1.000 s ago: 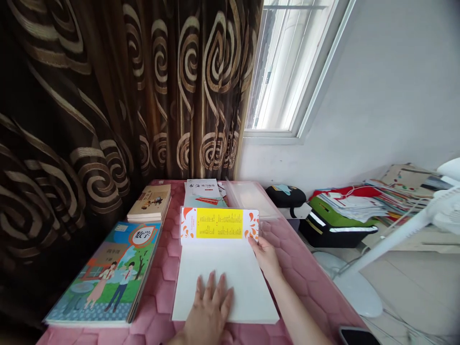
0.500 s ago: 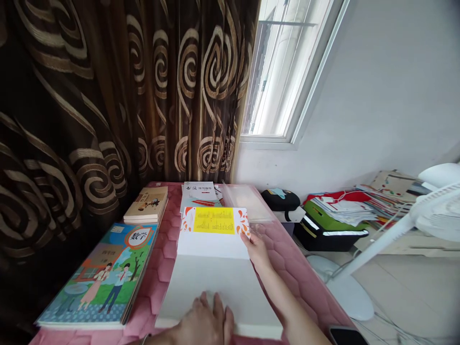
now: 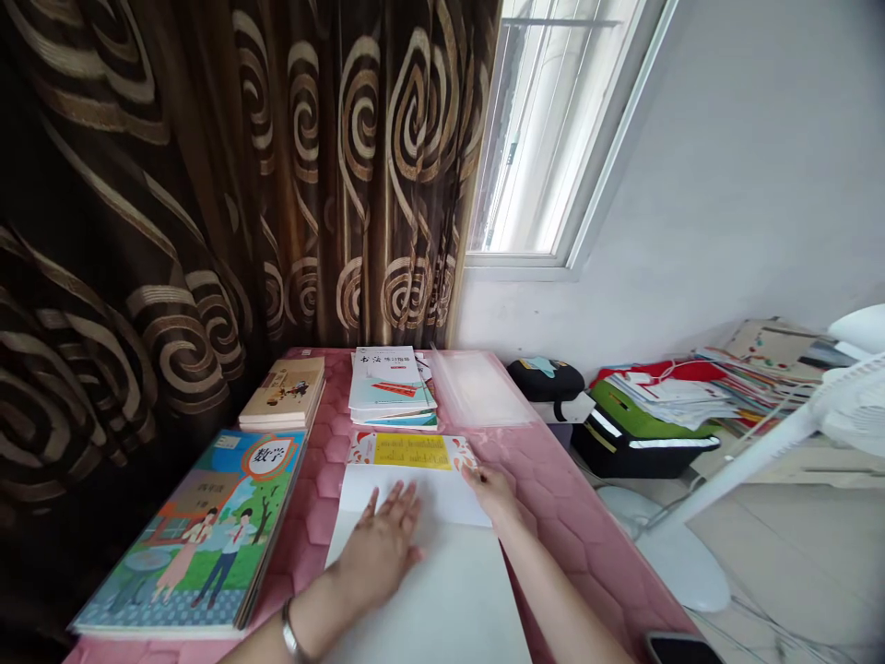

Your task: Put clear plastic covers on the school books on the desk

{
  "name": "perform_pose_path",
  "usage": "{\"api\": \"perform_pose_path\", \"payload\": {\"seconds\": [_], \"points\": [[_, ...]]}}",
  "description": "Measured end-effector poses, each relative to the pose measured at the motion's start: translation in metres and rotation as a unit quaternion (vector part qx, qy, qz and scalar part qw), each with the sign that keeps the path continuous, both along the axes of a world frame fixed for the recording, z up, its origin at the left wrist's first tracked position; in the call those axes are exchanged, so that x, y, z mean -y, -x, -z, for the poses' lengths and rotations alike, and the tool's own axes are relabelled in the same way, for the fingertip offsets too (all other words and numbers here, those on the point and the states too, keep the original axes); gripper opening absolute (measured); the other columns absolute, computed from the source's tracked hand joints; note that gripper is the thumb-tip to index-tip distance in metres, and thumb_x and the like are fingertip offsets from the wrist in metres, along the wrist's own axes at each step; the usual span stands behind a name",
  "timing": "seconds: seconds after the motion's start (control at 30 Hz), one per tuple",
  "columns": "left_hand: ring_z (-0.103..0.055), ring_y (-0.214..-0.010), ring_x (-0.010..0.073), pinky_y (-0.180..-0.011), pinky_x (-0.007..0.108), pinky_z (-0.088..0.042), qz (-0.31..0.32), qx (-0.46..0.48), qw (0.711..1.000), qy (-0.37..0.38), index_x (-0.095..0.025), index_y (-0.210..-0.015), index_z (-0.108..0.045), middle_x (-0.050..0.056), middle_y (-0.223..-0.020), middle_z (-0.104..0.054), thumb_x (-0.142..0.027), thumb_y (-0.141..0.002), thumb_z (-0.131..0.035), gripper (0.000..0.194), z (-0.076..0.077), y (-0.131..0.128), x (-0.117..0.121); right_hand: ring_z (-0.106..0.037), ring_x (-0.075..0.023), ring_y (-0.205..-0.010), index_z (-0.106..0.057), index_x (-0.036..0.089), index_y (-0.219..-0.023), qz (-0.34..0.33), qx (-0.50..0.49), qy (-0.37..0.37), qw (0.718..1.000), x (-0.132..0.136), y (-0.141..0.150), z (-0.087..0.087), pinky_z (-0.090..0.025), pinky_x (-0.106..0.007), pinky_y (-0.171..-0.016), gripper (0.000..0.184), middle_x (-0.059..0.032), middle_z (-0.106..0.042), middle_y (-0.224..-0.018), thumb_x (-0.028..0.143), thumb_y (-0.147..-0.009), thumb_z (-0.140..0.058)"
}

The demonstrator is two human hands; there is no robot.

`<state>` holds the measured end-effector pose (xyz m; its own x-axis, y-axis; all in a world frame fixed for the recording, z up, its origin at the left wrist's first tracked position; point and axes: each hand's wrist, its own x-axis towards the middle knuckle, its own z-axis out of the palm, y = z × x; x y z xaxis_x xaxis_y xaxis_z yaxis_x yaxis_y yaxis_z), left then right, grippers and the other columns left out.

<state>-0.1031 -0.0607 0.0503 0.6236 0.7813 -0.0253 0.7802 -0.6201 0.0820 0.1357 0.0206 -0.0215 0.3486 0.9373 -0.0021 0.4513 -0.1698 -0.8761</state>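
In front of me a book with a plain pale cover sheet (image 3: 442, 590) lies on the pink quilted surface. At its far end is a white flap (image 3: 442, 493), with an orange-and-yellow printed strip (image 3: 413, 451) beyond it. My left hand (image 3: 387, 539) rests palm down over the flap and the pale sheet, fingers spread, a silver bracelet on its wrist. At the flap's far right corner, my right hand (image 3: 488, 489) has its fingers closed on the edge; part of the grip is hidden.
A stack with a blue maths textbook (image 3: 197, 526) lies left, small tan books (image 3: 283, 392) behind it. Further back are white-covered calligraphy books (image 3: 391, 383) and clear plastic covers (image 3: 480, 392). A phone (image 3: 681, 647) is at the front right; a white fan (image 3: 747, 475) stands beyond the edge.
My left hand has slid forward from the book's near end onto the white flap. The printed strip has come down toward me and the flap lies lower, my right hand still at its corner.
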Motion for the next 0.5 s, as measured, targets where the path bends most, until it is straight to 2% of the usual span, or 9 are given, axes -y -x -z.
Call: {"api": "perform_pose_path", "payload": {"seconds": [0.1, 0.2, 0.4, 0.5], "points": [[-0.01, -0.148, 0.0256, -0.119, 0.054, -0.013, -0.065, -0.003, 0.995, 0.07, -0.015, -0.152, -0.022, 0.01, -0.159, -0.012, -0.039, -0.098, -0.032, 0.059, -0.008, 0.0, -0.024, -0.07, -0.0255, -0.076, -0.07, 0.016, -0.079, -0.023, 0.027, 0.016, 0.999, 0.0, 0.004, -0.005, -0.051, -0.03, -0.064, 0.025, -0.0088, -0.075, -0.077, 0.035, -0.081, -0.054], [-0.004, -0.148, 0.025, -0.12, 0.053, -0.006, -0.085, 0.001, 0.989, 0.123, -0.014, -0.153, -0.015, 0.009, -0.16, -0.007, -0.044, -0.098, -0.027, 0.064, -0.004, -0.001, -0.033, -0.07, -0.0238, -0.091, -0.069, 0.016, -0.096, -0.029, 0.06, 0.025, 0.997, 0.001, 0.009, -0.008, -0.05, -0.028, -0.075, 0.026, -0.0101, -0.075, -0.096, 0.029, -0.084, -0.05], [-0.005, -0.148, 0.0271, -0.119, 0.055, -0.007, -0.093, -0.007, 0.981, 0.169, -0.013, -0.153, -0.013, 0.009, -0.161, -0.005, -0.047, -0.096, -0.02, 0.067, 0.003, -0.004, -0.038, -0.064, -0.0244, -0.109, -0.056, 0.012, -0.128, -0.012, 0.128, 0.045, 0.991, 0.007, 0.02, -0.019, -0.046, -0.029, -0.086, 0.043, -0.0151, -0.068, -0.116, 0.022, -0.088, -0.044], [-0.006, -0.148, 0.0272, -0.119, 0.054, -0.008, -0.1, -0.009, 0.981, 0.164, -0.013, -0.153, -0.015, 0.009, -0.161, -0.006, -0.046, -0.096, -0.018, 0.066, 0.004, -0.005, -0.039, -0.053, -0.0298, -0.122, -0.044, 0.009, -0.142, 0.005, 0.251, 0.052, 0.967, 0.013, 0.033, -0.031, -0.043, -0.036, -0.094, 0.053, -0.0207, -0.055, -0.134, 0.023, -0.091, -0.041]]}}
